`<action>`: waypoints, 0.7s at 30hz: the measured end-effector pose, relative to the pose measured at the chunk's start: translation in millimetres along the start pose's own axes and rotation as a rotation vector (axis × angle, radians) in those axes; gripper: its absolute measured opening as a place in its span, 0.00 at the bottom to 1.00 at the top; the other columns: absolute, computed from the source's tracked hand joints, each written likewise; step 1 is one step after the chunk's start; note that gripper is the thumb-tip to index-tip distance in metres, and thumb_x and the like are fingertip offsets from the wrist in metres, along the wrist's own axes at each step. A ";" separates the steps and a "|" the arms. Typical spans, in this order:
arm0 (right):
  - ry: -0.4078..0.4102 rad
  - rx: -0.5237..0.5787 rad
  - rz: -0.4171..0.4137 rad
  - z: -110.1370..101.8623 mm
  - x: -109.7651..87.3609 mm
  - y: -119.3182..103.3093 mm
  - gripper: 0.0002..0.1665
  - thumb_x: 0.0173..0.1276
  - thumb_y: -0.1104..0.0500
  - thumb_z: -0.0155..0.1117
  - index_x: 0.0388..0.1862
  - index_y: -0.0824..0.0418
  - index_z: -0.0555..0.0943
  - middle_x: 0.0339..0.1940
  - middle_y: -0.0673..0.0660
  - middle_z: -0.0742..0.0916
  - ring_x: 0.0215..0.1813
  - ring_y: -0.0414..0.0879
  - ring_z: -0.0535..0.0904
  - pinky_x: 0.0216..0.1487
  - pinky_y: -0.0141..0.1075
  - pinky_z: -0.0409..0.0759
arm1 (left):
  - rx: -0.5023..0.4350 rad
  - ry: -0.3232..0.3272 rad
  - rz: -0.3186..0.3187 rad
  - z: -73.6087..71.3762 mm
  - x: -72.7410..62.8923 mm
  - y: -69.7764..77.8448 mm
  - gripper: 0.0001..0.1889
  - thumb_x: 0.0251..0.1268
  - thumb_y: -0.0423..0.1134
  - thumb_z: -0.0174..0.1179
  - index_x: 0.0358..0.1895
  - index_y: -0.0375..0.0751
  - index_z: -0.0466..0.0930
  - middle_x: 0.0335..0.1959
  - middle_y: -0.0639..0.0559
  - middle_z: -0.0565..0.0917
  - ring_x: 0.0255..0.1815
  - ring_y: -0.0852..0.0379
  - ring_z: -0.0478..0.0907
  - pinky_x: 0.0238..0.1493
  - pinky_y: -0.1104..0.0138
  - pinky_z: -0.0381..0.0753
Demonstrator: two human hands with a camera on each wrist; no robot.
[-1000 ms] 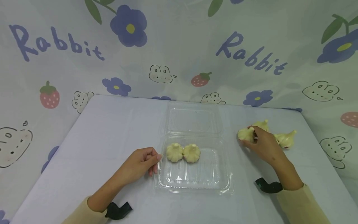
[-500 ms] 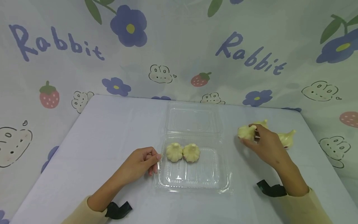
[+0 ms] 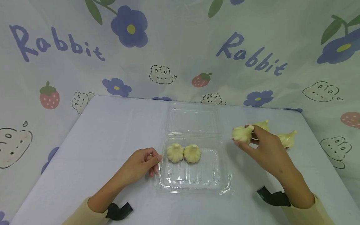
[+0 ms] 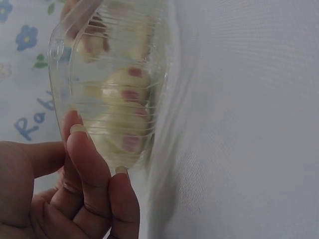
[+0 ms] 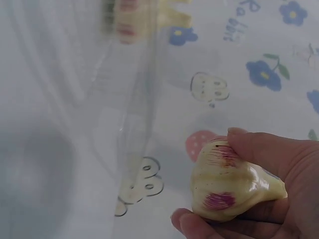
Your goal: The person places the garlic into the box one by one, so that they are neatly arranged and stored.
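In the head view my right hand (image 3: pixel 268 150) grips a garlic bulb (image 3: pixel 242 134) between thumb and fingers, above the table to the right of a clear plastic container (image 3: pixel 197 187). The right wrist view shows this garlic bulb (image 5: pixel 224 184) with purple streaks and its stem toward the palm. My left hand (image 3: pixel 142 165) pinches the container's left rim; in the left wrist view its fingertips (image 4: pixel 82 139) lie against the clear wall. Two garlic bulbs (image 3: pixel 184 153) sit side by side in the container's back left part, stems up.
The container's clear lid (image 3: pixel 194 120) lies folded back behind it. Another garlic bulb (image 3: pixel 288 139) lies right of my right hand, and one (image 3: pixel 262 125) lies behind it, partly hidden. A patterned cloth backdrop (image 3: pixel 180 47) rises behind the white table (image 3: pixel 118 125).
My right hand has lifted the garlic bulb off the table and moved it slightly left, toward the container. My left hand has stayed at the rim.
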State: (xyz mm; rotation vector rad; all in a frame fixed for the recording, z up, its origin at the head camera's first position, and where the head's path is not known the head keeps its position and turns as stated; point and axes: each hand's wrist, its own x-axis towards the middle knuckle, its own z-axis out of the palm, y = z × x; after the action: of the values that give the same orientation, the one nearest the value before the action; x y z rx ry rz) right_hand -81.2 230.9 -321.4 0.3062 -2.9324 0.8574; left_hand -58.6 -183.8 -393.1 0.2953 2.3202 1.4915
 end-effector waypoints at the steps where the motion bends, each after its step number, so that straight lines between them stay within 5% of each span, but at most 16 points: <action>1: 0.005 -0.002 -0.012 -0.4 -1.1 -3.9 0.39 0.69 0.42 0.75 0.66 0.68 0.76 0.56 0.68 0.86 0.52 0.67 0.87 0.49 0.59 0.85 | 0.001 0.000 0.000 0.0 -0.1 0.0 0.16 0.80 0.48 0.59 0.35 0.40 0.78 0.20 0.51 0.83 0.21 0.49 0.80 0.24 0.69 0.73; 12: 0.043 -0.026 -0.183 1.4 -10.3 -33.0 0.34 0.65 0.50 0.81 0.64 0.62 0.78 0.52 0.57 0.88 0.48 0.56 0.89 0.48 0.50 0.87 | 0.003 0.000 -0.001 -0.1 -0.4 -1.2 0.16 0.81 0.48 0.59 0.35 0.40 0.78 0.21 0.51 0.83 0.21 0.50 0.79 0.23 0.69 0.72; 21: -0.061 -0.019 -0.208 9.4 -17.2 -54.9 0.35 0.66 0.48 0.80 0.67 0.60 0.78 0.59 0.56 0.87 0.51 0.53 0.88 0.50 0.52 0.86 | 0.008 -0.003 0.009 -0.1 -0.3 -1.2 0.15 0.81 0.47 0.58 0.36 0.40 0.78 0.21 0.51 0.83 0.21 0.50 0.79 0.24 0.68 0.74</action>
State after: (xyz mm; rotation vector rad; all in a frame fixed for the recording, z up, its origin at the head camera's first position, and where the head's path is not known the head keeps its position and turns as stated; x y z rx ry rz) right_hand -52.9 183.5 -302.6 0.6331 -2.8937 0.8038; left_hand -58.3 -184.5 -394.2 0.3096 2.3258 1.4857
